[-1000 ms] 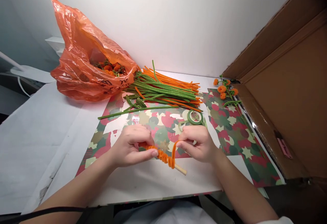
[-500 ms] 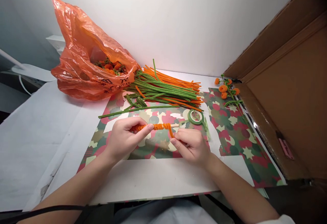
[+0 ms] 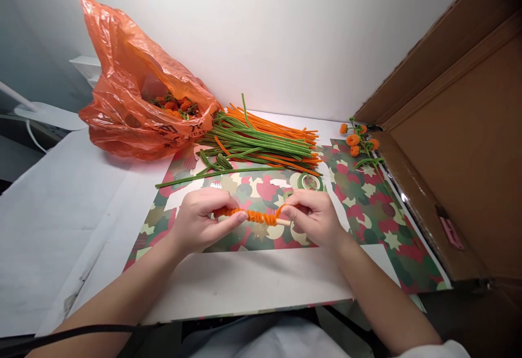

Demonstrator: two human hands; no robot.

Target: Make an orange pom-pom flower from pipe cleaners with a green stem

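Observation:
An orange pipe cleaner (image 3: pixel 256 216) is coiled around a thin wooden stick (image 3: pixel 284 222), held level above the table. My left hand (image 3: pixel 207 219) is closed around the stick's left part, thumb and fingers pinching the coils. At the right end of the coils, my right hand (image 3: pixel 314 217) pinches the loose end of the orange pipe cleaner between thumb and fingers. The bare tip of the stick shows just left of that hand. Behind the right hand lies a roll of green tape (image 3: pixel 310 182), partly covered by it.
Green pipe cleaners (image 3: pixel 261 140) and orange pipe cleaners (image 3: pixel 281 124) lie in a heap at the back. An orange plastic bag (image 3: pixel 138 86) at the left holds orange flowers. An orange flower sprig (image 3: pixel 354 140) lies at the right beside a cardboard wall (image 3: pixel 457 129).
My right hand has swung the pipe cleaner's loose end from below the stick to above it. The stick now tilts slightly down to the right. The view has shifted a little.

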